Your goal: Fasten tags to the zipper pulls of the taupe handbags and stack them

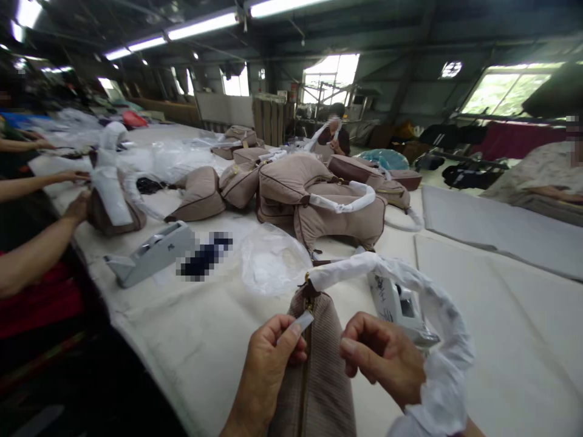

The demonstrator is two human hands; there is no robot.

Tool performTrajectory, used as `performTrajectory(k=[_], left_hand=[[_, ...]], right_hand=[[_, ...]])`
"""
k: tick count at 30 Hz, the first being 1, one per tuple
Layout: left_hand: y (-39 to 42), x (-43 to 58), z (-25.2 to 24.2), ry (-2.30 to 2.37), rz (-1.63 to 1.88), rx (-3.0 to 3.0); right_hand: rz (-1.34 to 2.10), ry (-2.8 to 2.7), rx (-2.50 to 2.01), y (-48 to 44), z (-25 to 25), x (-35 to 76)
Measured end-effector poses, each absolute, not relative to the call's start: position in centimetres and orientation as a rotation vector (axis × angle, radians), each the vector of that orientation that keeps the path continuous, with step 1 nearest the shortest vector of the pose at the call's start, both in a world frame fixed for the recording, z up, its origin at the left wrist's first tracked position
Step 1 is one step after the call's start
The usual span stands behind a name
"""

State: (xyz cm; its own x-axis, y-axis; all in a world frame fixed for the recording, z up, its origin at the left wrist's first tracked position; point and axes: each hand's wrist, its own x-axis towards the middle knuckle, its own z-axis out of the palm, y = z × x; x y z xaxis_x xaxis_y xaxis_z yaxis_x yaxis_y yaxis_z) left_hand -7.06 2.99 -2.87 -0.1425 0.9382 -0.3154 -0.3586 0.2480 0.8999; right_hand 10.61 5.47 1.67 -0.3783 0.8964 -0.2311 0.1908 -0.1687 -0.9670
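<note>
A taupe handbag point(325, 364) with a ribbed surface stands in front of me, its zipper running lengthwise along the top. My left hand point(276, 358) pinches a zipper pull point(304, 320) covered by a pale strip, near the zipper's far end. Just right of the bag, my right hand point(385, 355) is raised with curled fingers, thumb against the forefinger; whatever may be between them is hidden. The bag's handle point(437, 291), wrapped in white paper, arches from the far end around and over my right wrist. Behind it sits a grey tape dispenser point(401, 306), partly covered.
Several similar handbags point(291, 179) are heaped farther back. A second tape dispenser point(155, 252) and a clear plastic bag point(273, 258) lie on the white table point(191, 340). Co-workers' arms point(36, 249) reach in from the left. Grey sheets point(501, 224) lie at right.
</note>
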Motion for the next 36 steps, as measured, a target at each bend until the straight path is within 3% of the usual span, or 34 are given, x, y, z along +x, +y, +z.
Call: performTrajectory(k=[5, 21, 29, 36], left_hand=[[2.6, -7.0, -2.8, 1.183, 1.249, 0.737], [2.8, -7.1, -2.7, 1.102, 1.231, 0.732], [3.0, -7.1, -1.7, 0.95, 1.225, 0.587], [2.0, -6.8, -2.2, 0.876, 1.163, 0.363]], right_hand=[[1.652, -1.527, -1.24, 6.1, 2.8, 7.3], [1.603, -1.454, -1.473, 6.9, -0.4, 6.3], [1.709, -1.578, -1.327, 6.5, 0.6, 7.1], [1.41, -1.659, -1.398, 5.8, -1.3, 7.0]])
